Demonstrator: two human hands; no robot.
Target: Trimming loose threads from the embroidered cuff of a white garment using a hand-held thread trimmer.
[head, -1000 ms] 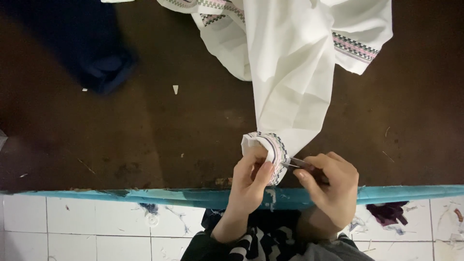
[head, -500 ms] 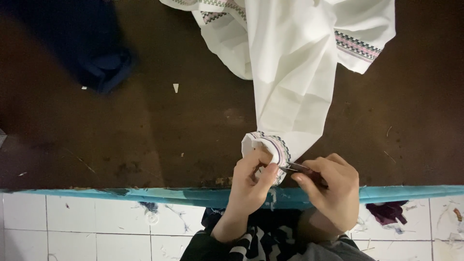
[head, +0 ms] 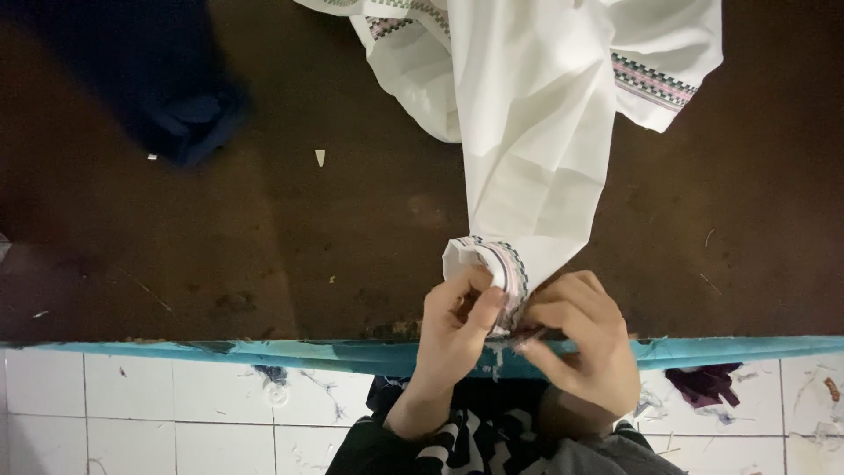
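At the near edge of the dark table (head: 264,264), just above its turquoise rim (head: 176,354), both hands meet on the cuff (head: 492,264) of a white garment (head: 536,149). The left hand (head: 453,330) has its fingers pressed together on the cuff's patterned band, pinching the rolled fabric and holding it up off the table. The right hand (head: 585,352) sits just beside it, touching the same cuff from the other side, fingers curled in toward the seam; something small and dark may lie under its fingertips, but it is too hidden to tell what it is, or whether the fingers close on it or only on the cloth. The sleeve runs up and away from the hands to the rest of the garment, which lies bunched at the far side of the table with more patterned trim (head: 651,81) showing. A dark blue cloth (head: 176,114) lies well apart at the far left, and a small pale scrap (head: 320,157) rests on the bare table between them. Judging by how things lie, the work is on this one cuff and is in the middle of it: the band is turned up and held, the hands are close on the seam, and no thread ends or finished edge can be made out. The other trimmed edges lie untouched.
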